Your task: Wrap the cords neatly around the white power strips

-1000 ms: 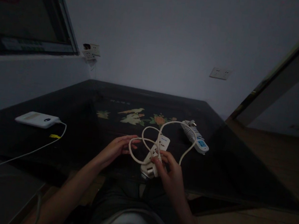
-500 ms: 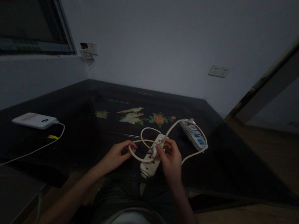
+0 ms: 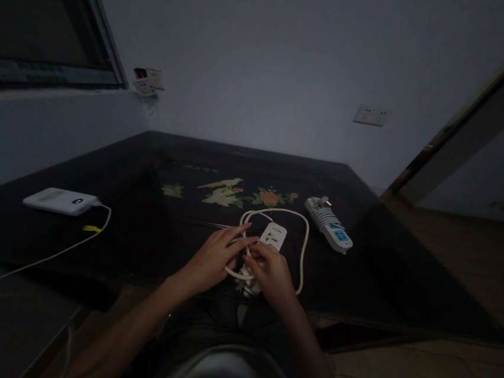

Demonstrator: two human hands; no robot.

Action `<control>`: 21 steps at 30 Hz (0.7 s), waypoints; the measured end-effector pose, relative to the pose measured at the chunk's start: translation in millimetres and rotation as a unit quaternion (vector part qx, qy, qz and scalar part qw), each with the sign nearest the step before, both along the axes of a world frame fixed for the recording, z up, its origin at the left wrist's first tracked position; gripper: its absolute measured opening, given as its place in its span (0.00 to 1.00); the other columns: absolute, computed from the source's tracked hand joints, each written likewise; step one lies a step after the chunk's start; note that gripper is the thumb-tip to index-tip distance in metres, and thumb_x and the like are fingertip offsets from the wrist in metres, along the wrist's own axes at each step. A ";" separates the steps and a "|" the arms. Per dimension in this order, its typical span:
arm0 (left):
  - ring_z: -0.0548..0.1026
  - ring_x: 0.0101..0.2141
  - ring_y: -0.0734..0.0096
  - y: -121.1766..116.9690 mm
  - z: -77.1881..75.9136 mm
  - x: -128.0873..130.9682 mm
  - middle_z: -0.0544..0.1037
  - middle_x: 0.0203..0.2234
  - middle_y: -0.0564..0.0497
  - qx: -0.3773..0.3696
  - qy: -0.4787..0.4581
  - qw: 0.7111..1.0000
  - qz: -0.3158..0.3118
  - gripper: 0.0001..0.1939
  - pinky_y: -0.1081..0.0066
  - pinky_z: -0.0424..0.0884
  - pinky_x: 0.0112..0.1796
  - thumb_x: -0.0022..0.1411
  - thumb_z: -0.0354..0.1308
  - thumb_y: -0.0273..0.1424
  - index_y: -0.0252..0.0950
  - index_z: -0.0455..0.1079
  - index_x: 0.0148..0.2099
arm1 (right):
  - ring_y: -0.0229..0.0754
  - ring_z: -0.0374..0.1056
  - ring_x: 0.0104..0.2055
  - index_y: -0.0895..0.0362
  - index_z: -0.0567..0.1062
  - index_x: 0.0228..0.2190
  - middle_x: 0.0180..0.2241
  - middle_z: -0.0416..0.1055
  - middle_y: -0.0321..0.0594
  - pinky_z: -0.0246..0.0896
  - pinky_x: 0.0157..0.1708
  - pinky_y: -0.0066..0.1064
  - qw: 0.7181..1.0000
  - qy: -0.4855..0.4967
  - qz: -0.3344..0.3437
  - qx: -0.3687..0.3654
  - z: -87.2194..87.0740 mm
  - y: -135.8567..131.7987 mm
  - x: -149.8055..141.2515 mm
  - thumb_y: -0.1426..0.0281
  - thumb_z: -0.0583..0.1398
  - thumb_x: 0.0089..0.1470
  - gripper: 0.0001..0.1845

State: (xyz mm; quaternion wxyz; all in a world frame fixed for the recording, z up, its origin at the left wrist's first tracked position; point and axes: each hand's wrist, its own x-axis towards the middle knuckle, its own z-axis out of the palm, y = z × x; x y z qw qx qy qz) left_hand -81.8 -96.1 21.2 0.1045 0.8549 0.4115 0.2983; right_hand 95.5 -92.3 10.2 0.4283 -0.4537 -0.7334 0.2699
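Observation:
A white power strip [image 3: 273, 236] lies near the front edge of the black glass table [image 3: 150, 227], its cream cable [image 3: 303, 247] looped around it. My right hand [image 3: 269, 273] covers the strip's near end, fingers curled on the cable or plug there. My left hand [image 3: 217, 256] rests beside it with fingers stretched across the cable loop toward the strip. What is under the fingers is hidden in the dim light.
A second white power strip with a blue label [image 3: 329, 226] and wound cord lies to the right. A white power bank [image 3: 60, 201] with a cable [image 3: 49, 255] sits at the left. Wall sockets [image 3: 370, 115] are behind. A dark monitor [image 3: 45, 20] stands at the left.
The cable loop, held up between both hands before, now lies flat around the strip. Both hands have come together at the strip's near end.

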 end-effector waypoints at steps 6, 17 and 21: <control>0.72 0.42 0.68 10.1 1.0 8.0 0.75 0.39 0.48 -0.105 -0.096 0.989 -0.033 0.17 0.69 0.67 0.45 0.56 0.45 0.19 0.37 0.72 0.40 | 0.44 0.69 0.41 0.54 0.77 0.37 0.35 0.75 0.43 0.63 0.43 0.38 0.997 0.016 0.027 0.064 9.2 -14.2 15.1 0.72 0.54 0.59 0.11; 0.70 0.28 0.71 13.7 3.4 13.1 0.75 0.27 0.52 -0.201 -0.181 0.963 0.014 0.11 0.74 0.63 0.32 0.56 0.49 0.24 0.34 0.72 0.36 | 0.47 0.61 0.49 0.48 0.74 0.48 0.48 0.69 0.44 0.65 0.46 0.41 0.939 -0.183 -0.003 0.291 -29.1 -44.0 19.0 0.84 0.54 0.50 0.27; 0.73 0.32 0.69 12.7 4.0 12.8 0.77 0.30 0.51 -0.222 -0.178 0.959 -0.005 0.11 0.74 0.65 0.34 0.55 0.50 0.25 0.34 0.73 0.38 | 0.48 0.60 0.50 0.50 0.77 0.44 0.50 0.68 0.45 0.65 0.46 0.41 0.932 -0.195 0.002 0.306 -31.2 -35.9 7.1 0.84 0.56 0.49 0.24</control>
